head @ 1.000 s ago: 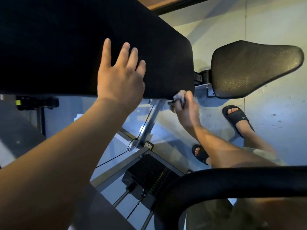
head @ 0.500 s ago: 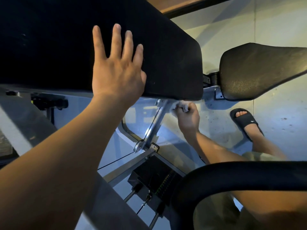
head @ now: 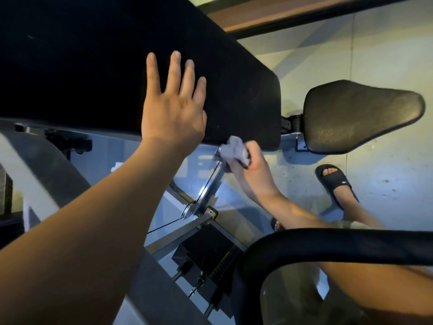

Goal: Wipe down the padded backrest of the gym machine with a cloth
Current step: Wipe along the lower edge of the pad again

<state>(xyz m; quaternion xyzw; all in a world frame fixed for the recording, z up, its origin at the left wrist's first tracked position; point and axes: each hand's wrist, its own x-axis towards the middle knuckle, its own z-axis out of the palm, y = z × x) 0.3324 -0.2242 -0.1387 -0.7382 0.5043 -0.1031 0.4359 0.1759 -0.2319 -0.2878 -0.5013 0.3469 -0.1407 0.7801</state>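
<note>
Our right grip (head: 255,174) is clenched around the crumpled cloth (head: 234,150), which touches the lower edge of the padded backrest (head: 93,66). The backrest lies above this grip and stretches long to its left. Our left grip (head: 171,113) is released, pressed flat on the backrest just beside. We judge the next stroke goes leftward.

Pale concrete floor (head: 398,184), kinda speckled, with a seam running through it. Brown wooden strip (head: 281,10) with a dark edge up top. Dim warm light, bluish glare around the metal frame (head: 210,184) and weight stack (head: 210,252).
</note>
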